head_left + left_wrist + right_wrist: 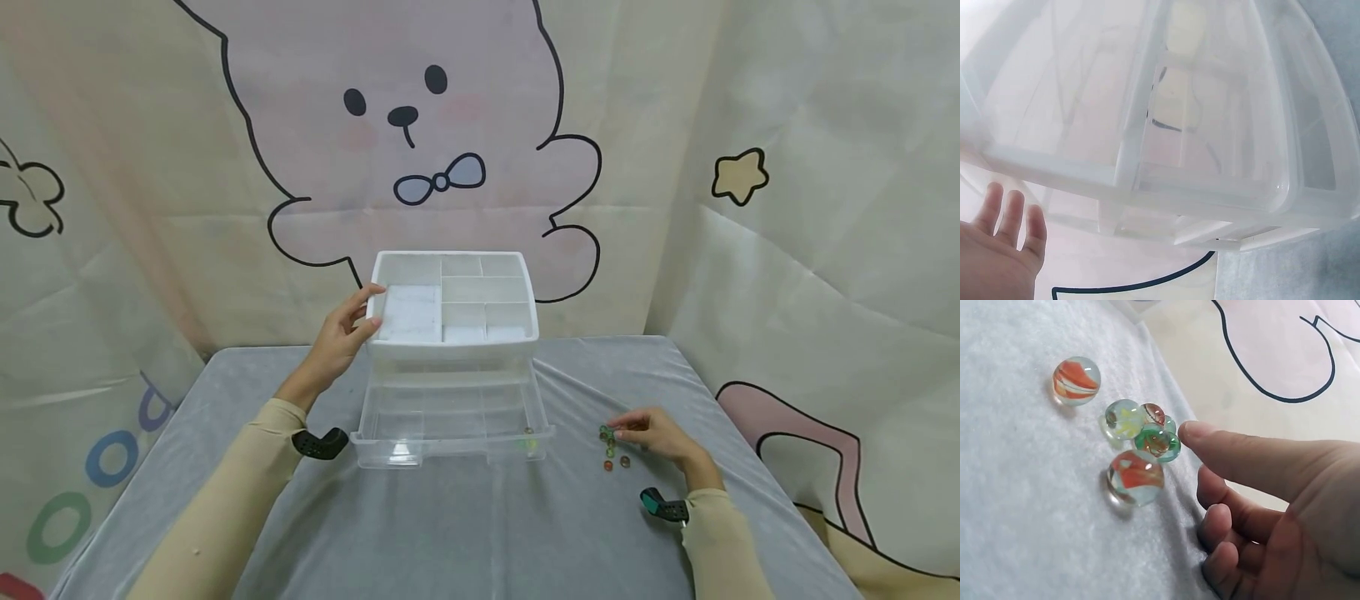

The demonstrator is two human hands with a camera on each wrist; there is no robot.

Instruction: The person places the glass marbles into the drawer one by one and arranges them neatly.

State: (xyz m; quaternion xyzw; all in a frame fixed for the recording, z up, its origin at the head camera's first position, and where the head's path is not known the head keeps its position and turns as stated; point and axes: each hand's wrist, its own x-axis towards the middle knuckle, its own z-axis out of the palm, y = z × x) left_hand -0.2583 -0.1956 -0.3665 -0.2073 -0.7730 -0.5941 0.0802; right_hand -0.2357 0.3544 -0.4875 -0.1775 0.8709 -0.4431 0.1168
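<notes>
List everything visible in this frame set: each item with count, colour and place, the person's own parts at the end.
Organizer box: one, white translucent plastic, divided top tray, at the table's back edge.
Drawer: one, clear, pulled out at the front of the box; something small lies near its right front corner, too small to identify.
Marbles: about five, clear glass with orange, green and yellow swirls, on the cloth right of the drawer.
Table: one, covered with grey cloth.
Backdrop: cream fabric with a cartoon bear and a star.
Wrist cameras: two, black, one on each wrist.
Left hand: touches the box's left top corner.
Right hand: index finger extended beside the marbles, other fingers curled.
</notes>
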